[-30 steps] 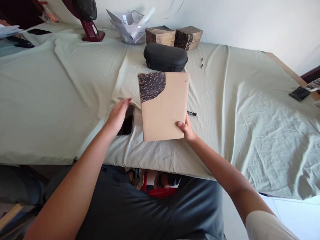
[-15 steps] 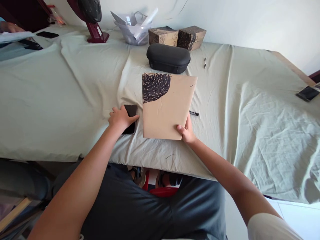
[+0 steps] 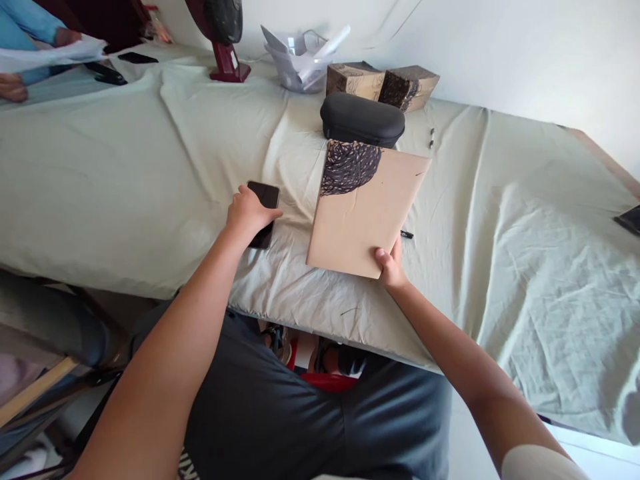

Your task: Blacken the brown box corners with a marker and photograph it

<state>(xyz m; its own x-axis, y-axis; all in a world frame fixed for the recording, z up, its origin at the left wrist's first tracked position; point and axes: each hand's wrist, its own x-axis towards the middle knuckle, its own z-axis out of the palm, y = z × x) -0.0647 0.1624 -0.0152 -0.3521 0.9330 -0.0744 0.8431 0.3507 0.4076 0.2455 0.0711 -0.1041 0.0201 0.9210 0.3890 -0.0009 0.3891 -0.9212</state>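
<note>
A tan cardboard sheet (image 3: pixel 367 210) with a dark scribbled patch in its upper left corner lies tilted on the pale green cloth (image 3: pixel 125 173). My right hand (image 3: pixel 389 265) pinches its lower right corner, thumb on top. A black phone (image 3: pixel 264 212) lies left of the sheet, and my left hand (image 3: pixel 249 215) is closed over its near half. A black pen (image 3: pixel 407 234) pokes out from under the sheet's right edge.
A black oval case (image 3: pixel 362 119) sits just behind the sheet. Two patterned brown boxes (image 3: pixel 383 83), a clear container of papers (image 3: pixel 300 61) and a dark red stand (image 3: pixel 225 40) line the back. Another person's sleeve and hand (image 3: pixel 20 47) show at far left. A small marker (image 3: pixel 432 137) lies at the back right.
My left hand came down onto the phone and closed over it. The cardboard sheet turned clockwise in my right hand. The camera swung left.
</note>
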